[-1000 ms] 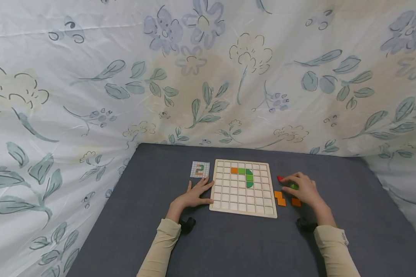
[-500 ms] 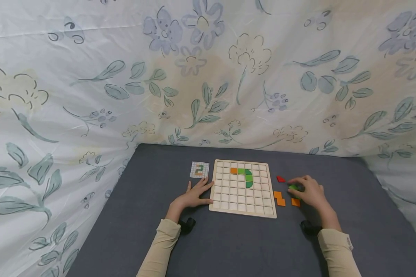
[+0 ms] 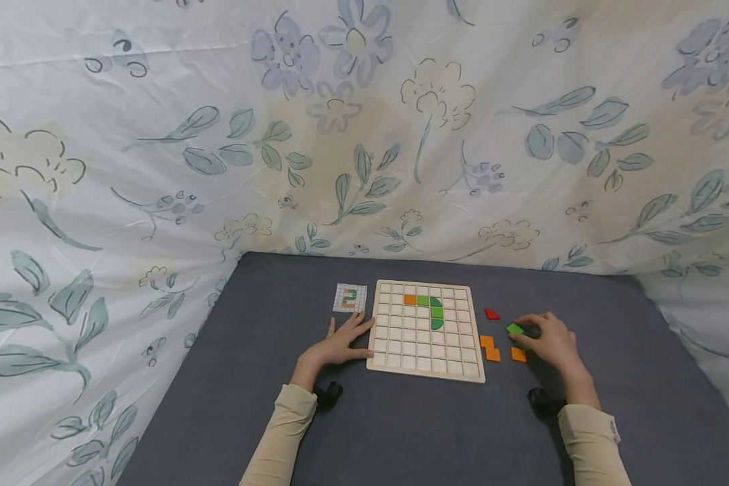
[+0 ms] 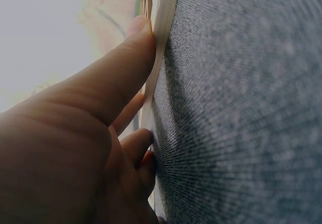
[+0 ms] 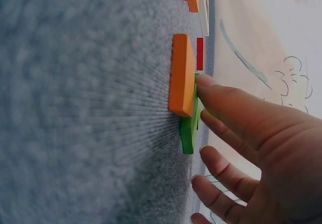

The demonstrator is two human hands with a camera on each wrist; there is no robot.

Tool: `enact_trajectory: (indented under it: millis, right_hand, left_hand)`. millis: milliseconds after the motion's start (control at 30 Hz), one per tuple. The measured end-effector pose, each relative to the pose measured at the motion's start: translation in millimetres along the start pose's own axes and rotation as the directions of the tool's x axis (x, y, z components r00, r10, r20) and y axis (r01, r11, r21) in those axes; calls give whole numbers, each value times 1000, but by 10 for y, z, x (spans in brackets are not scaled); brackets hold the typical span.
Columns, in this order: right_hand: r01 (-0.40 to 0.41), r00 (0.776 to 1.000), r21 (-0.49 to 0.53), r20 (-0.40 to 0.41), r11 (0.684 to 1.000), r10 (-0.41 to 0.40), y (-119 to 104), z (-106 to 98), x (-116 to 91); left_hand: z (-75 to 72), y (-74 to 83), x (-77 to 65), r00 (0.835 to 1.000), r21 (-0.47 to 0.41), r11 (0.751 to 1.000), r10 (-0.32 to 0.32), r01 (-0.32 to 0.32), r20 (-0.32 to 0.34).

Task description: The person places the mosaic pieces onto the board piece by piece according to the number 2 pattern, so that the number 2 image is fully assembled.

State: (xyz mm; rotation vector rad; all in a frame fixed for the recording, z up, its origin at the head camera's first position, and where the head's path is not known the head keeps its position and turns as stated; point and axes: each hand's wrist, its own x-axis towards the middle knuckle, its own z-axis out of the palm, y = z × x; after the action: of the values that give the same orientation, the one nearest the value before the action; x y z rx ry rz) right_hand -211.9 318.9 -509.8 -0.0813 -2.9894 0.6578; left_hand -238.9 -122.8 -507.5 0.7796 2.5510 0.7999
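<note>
My left hand [image 3: 338, 342] lies along the left edge of a wooden grid board [image 3: 425, 361], fingers spread and thumb touching the frame. In the left wrist view, the left thumb [image 4: 115, 75] rests against the board's side [image 4: 165, 22]. My right hand [image 3: 548, 339] is at a green tile [image 3: 514, 329] right of the board, thumb and index finger pinching its sides. In the right wrist view, the green tile [image 5: 188, 136] lies partly behind an orange tile [image 5: 182, 78]; the right hand's other fingers are loosely bent. On the board, orange and green pieces [image 3: 437, 312] form a hooked shape.
A small pattern card [image 3: 349, 298] showing a 2-like figure lies left of the board. Near the right hand are a red tile [image 3: 492, 314], two touching orange tiles [image 3: 489, 348] and a single orange tile [image 3: 519, 354]. Floral cloth [image 3: 364, 135] hangs behind the dark table [image 3: 425, 432].
My right hand has moved right, away from the red tile, and its thumb and index finger have come to the green tile. The left hand and board have stayed in place.
</note>
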Motion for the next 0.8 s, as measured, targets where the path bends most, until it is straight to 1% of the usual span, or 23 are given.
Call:
enact_trajectory:
  millis: [267,533,800]
  right_hand:
    - [-49,999,19,9,999,49,24,8,2]
    - [-59,998,15,31,998,58,-30,-24,0]
    - [-41,999,7,-15,999,41,-56,-4,24]
  left_hand:
    - [2,1,1,1000,8,1000,1,-1,0]
    - [2,12,-3,1000,11,1000,-5,5,1]
    - [-6,12,-2,1000,9,1000,-9,9,3]
